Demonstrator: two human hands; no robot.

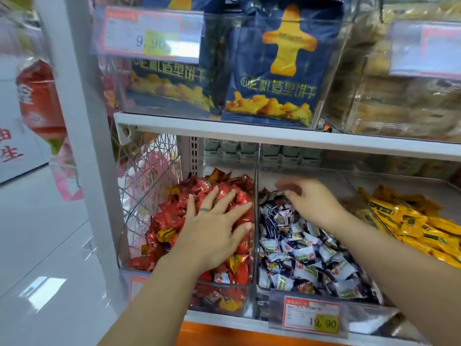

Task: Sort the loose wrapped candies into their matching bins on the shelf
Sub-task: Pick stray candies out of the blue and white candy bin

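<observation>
Three clear bins sit side by side on the lower shelf [249, 131]. Left bin [129, 221]: one heap of red wrapped candies [174, 216], too many to count, with at least three yellow-wrapped strays [166, 233] and one white-wrapped piece [220, 278] mixed in near the front. Middle bin [264, 290]: one heap of white-and-purple wrapped candies [311, 258], their print too small to read. Right bin [399, 191]: yellow bars [411, 226] with dark labels, cut off at the frame edge. My left hand [214, 228] lies flat on the red heap, fingers spread, one dark ring [205, 209] on it. My right hand [306, 198] is over the back of the middle bin, its fingers bent downward at the candies; it is blurred, and I cannot tell whether they pinch anything. Price tags, three: one on the middle bin's front [311, 314], yellow patch reading what looks like 19.90; one upper left [152, 36] reading 9.90; one upper right [424, 48], unreadable and cropped. Upper shelf: two blue biscuit bags [282, 66] in a clear box, printed with Chinese characters and a yellow aeroplane-shaped biscuit; pale packets to their right are blurred.
</observation>
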